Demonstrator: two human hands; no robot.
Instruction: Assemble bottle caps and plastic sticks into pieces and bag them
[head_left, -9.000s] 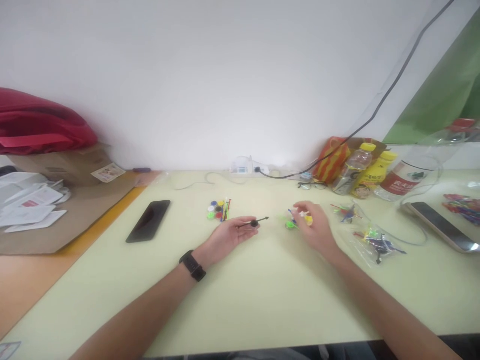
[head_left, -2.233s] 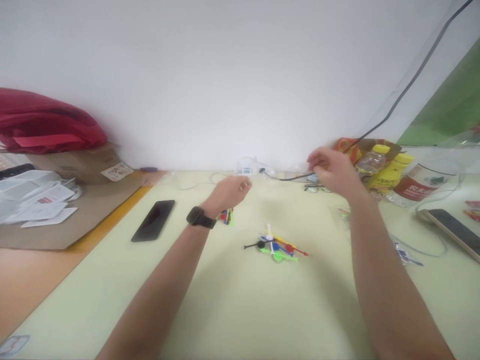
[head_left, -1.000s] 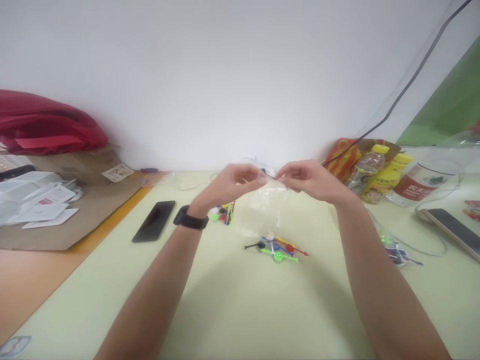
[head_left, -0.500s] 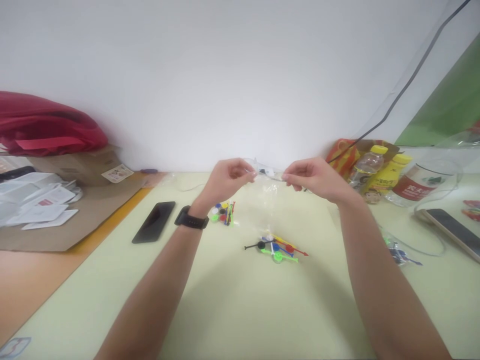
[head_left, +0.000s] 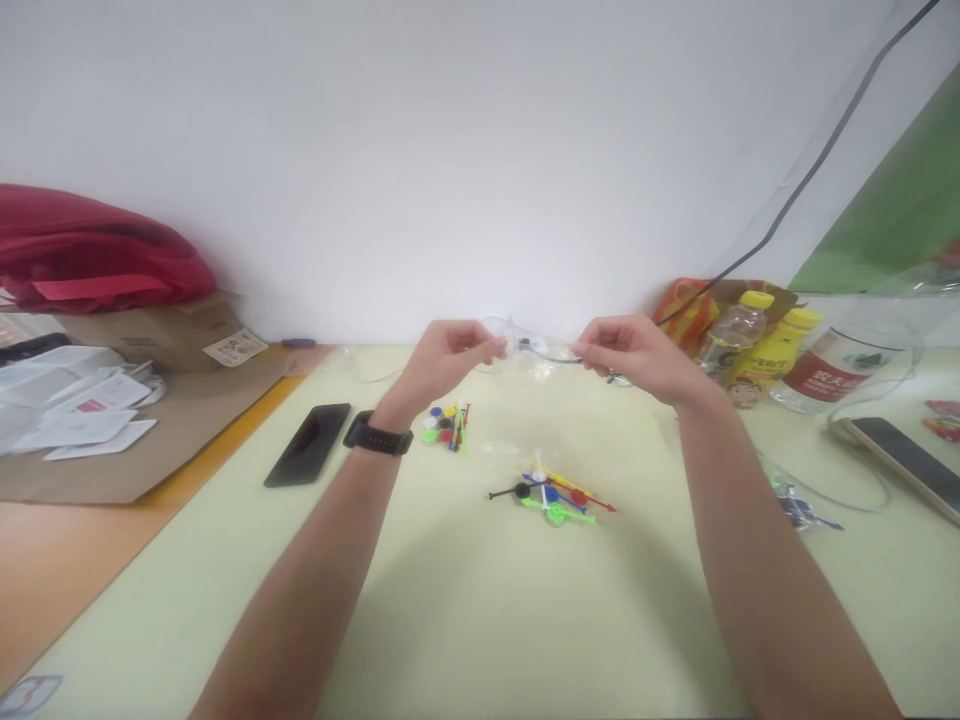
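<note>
My left hand [head_left: 456, 358] is raised above the far part of the table, thumb and forefinger pinched. Opposite it, my right hand [head_left: 634, 358] makes a similar pinch, a small gap apart. Between the fingertips shows a thin clear plastic bag [head_left: 541, 368]; its edges are faint and hard to follow. Below the hands lies a loose cluster of coloured plastic spinner arrows [head_left: 553, 495] in black, white, blue, yellow, red and green. Nearer my left wrist is a small group of coloured discs and sticks [head_left: 448, 427].
A black phone [head_left: 308, 445] lies left of my wrist. Rightward stand a clear bottle [head_left: 731, 335], a yellow bottle [head_left: 780, 355] and a large labelled jug [head_left: 844, 368]. Another phone [head_left: 907, 465] and bagged pieces [head_left: 802, 508] are nearby. At left, a cardboard box [head_left: 150, 335] carries red fabric.
My hands have moved slightly apart, the left one a little leftward. The plastic between them shows less of its hanging part. The coloured pieces have stayed put.
</note>
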